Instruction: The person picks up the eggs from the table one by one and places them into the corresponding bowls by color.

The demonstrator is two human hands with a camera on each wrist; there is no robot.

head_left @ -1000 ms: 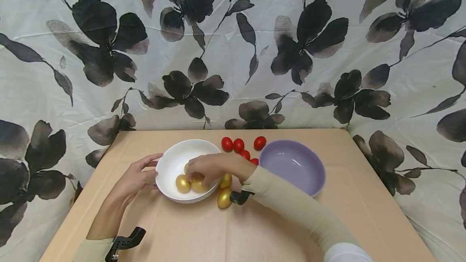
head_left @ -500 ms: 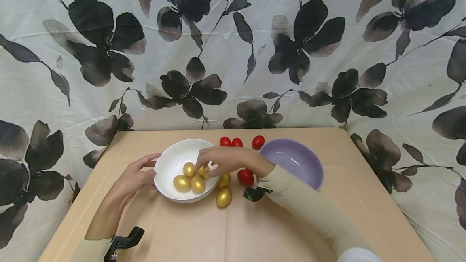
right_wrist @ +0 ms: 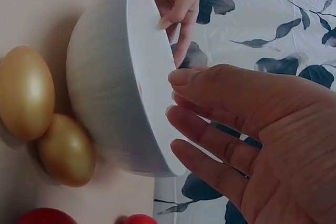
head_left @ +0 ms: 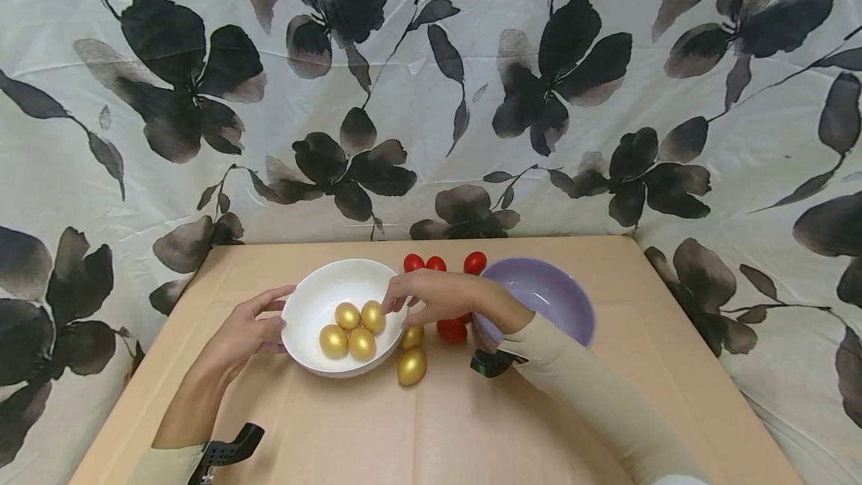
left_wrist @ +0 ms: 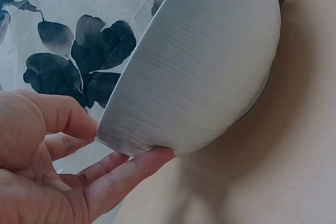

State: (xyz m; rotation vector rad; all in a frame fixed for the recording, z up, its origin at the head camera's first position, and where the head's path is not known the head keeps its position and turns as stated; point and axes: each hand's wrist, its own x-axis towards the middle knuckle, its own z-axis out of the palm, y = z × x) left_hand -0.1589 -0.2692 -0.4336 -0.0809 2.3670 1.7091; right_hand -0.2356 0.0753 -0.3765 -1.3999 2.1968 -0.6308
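A white bowl [head_left: 310, 320] on the table holds several golden eggs [head_left: 333, 341]. My left hand [head_left: 249, 331] holds the bowl's left side. In the left wrist view, its thumb is at the rim and its fingers [left_wrist: 131, 174] touch the outer wall. Over the bowl's right rim is my right hand [head_left: 438, 296], its fingers loosely bent. The right wrist view shows nothing between those fingers [right_wrist: 202, 174]. Beside the bowl on the right lie two more golden eggs [head_left: 412, 367], one partly hidden behind the bowl's rim in the head view.
A purple bowl [head_left: 539, 298] stands on the right, partly covered by the right forearm. Several red eggs [head_left: 474, 263] lie between the two bowls, some hidden behind the right hand. A floral cloth [head_left: 438, 96] hangs behind the wooden table [head_left: 337, 432].
My right hand has let go of a golden egg inside the white bowl and drawn back rightward to its rim. The left hand has stayed at the bowl.
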